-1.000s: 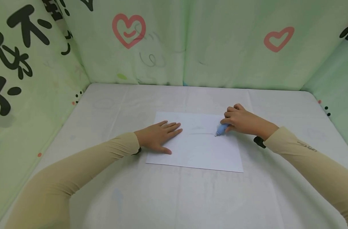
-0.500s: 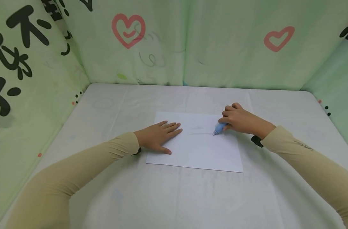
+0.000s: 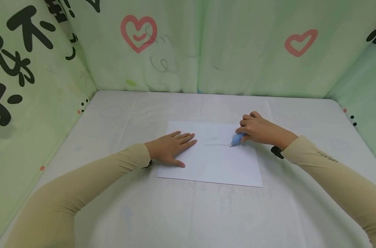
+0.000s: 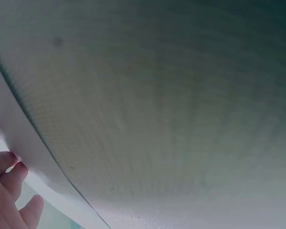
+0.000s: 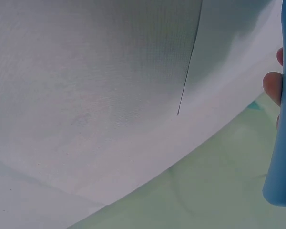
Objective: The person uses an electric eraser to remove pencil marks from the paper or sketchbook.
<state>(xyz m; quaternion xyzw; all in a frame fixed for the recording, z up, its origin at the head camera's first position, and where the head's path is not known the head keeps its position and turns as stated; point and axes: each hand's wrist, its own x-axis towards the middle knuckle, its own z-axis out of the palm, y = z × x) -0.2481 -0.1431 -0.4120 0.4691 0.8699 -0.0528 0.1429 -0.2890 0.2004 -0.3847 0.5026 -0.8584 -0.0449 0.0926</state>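
Note:
A white sheet of paper (image 3: pixel 225 168) lies flat on the cloth-covered table. My left hand (image 3: pixel 172 148) rests palm down on its left part, fingers straight and spread; in the left wrist view only the fingers (image 4: pixel 10 179) show at the lower left. Over the sheet's right part, my right hand (image 3: pixel 263 131) grips a thick blue pen (image 3: pixel 237 139), its narrow tip pointing down and left at the paper. A faint grey line (image 3: pixel 217 145) runs left from near the tip. The right wrist view shows the pen's smooth, rounded body (image 5: pixel 282 157) with fingertips (image 5: pixel 272 87) against it.
The white tablecloth (image 3: pixel 163 213) has shallow folds. Green printed curtains (image 3: pixel 237 48) with hearts and black writing enclose the table at the back and both sides. Black bands show at both wrists, the right one (image 3: pixel 277 152) under a beige cuff.
The right hand and blue pen have shifted slightly left along the sheet, then held nearly still over the last half second. The left hand has stayed in place.

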